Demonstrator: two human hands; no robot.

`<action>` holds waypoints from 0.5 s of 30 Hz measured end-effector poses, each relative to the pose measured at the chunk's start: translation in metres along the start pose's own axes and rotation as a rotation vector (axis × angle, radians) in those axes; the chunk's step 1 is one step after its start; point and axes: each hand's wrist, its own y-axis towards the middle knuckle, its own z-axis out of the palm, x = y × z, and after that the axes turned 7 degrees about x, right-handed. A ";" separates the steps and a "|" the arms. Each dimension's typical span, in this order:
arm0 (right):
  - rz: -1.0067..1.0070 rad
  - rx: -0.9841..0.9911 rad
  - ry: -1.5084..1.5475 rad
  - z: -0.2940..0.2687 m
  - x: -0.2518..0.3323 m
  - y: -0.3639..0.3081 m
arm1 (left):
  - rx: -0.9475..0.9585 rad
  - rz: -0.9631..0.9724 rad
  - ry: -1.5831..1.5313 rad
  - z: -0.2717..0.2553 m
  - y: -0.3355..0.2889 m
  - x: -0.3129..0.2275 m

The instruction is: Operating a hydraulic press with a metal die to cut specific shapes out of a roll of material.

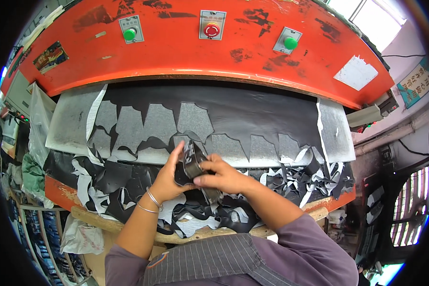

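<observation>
Head-worn fisheye, facing down-forward; left hand, right hand near.

The left forearm rises from the lower left of the frame to the left hand, which sits near the centre, thumb pointing up the frame and fingers partly hidden. The right forearm slants in from the lower right; the right hand grips just beside the left, fingers bent, thumb stretched leftward.
</observation>
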 end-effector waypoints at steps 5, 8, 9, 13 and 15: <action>-0.011 -0.073 -0.178 -0.023 -0.010 -0.016 | 0.037 -0.524 0.127 0.011 -0.019 -0.017; 0.051 -0.286 -0.452 -0.060 -0.004 -0.015 | 0.388 -0.843 0.142 0.004 -0.029 -0.038; 0.041 -0.347 -0.570 -0.070 -0.001 -0.008 | 0.414 -0.622 0.332 0.000 -0.058 -0.021; 0.112 -0.487 -0.846 -0.125 -0.015 0.012 | 0.033 -0.169 0.663 -0.015 -0.032 -0.053; 0.092 -0.534 -0.844 -0.129 -0.027 0.014 | -0.126 -0.262 0.285 -0.008 0.000 -0.057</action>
